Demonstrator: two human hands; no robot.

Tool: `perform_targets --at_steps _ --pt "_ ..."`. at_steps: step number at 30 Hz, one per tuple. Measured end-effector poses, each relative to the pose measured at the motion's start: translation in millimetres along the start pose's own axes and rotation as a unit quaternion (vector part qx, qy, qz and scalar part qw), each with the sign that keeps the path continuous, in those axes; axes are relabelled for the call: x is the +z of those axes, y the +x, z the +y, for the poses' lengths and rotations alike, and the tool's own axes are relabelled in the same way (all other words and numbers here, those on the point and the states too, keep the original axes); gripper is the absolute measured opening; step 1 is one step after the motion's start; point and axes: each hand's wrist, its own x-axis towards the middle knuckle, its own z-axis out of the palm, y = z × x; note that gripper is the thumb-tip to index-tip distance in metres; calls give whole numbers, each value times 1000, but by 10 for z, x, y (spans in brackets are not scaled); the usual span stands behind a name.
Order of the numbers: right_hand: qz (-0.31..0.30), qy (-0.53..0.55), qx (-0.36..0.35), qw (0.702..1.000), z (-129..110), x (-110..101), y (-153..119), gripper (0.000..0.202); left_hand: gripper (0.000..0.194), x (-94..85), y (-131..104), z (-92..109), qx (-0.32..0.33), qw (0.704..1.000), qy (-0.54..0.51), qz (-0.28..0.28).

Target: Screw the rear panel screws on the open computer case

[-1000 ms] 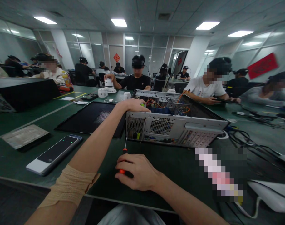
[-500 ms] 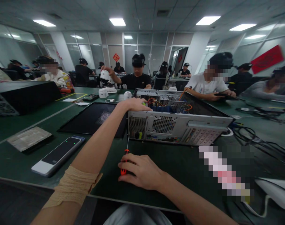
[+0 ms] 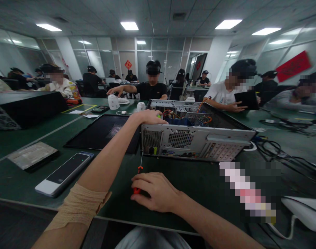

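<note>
An opened desktop computer case (image 3: 203, 133) lies on its side in front of me, its rear panel towards me. My left hand (image 3: 153, 117) is closed over its upper left corner, the thumb along the top edge and the fingers partly hidden inside. My right hand (image 3: 155, 192), low over the table, grips the red and black handle of a screwdriver (image 3: 140, 169). The thin shaft points away from me, its tip at the lower left corner of the rear panel. Coloured cables (image 3: 170, 114) show inside the case. Left of it lies a black side panel (image 3: 100, 131).
On the left are a hard drive (image 3: 33, 155), a white and black power bank (image 3: 63, 173) and another black computer case (image 3: 30, 107). Black cables (image 3: 274, 147) tangle on the right, near a blurred-out item (image 3: 247, 192). Several people sit around; one across touches a white device (image 3: 113, 102).
My right fingers have shifted slightly around the screwdriver handle; my left hand stays put. Across the table, a person has lowered a white device part. At right, a person has tilted up a dark tablet-like object.
</note>
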Motion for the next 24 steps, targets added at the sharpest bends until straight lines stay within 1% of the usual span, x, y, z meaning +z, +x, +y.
perform_targets --at_steps 3,6,9,11,13,16,19,24 --pt "26 16 1 1000 15 -9 -33 30 94 -2 -5 12 3 1000 -1 2" --pt "48 -19 0 999 18 9 -50 30 93 -1 -4 18 1 1000 -5 3" --pt "51 -40 0 998 13 26 -53 33 95 5 8 8 7 1000 -8 6" --pt "48 -33 6 998 10 24 -48 35 97 8 15 -2 7 1000 -12 5" --pt "44 -27 7 999 7 17 -41 33 98 7 14 -6 4 1000 -14 1" --pt "39 -38 -7 998 6 15 -35 28 97 -7 -6 7 -5 1000 -12 -6" --pt "42 -53 -18 998 2 21 -36 29 96 -28 -31 35 -18 1000 -5 -14" --pt "-11 -34 4 999 -37 -4 -33 35 97 -37 -36 51 -13 1000 -7 -16"
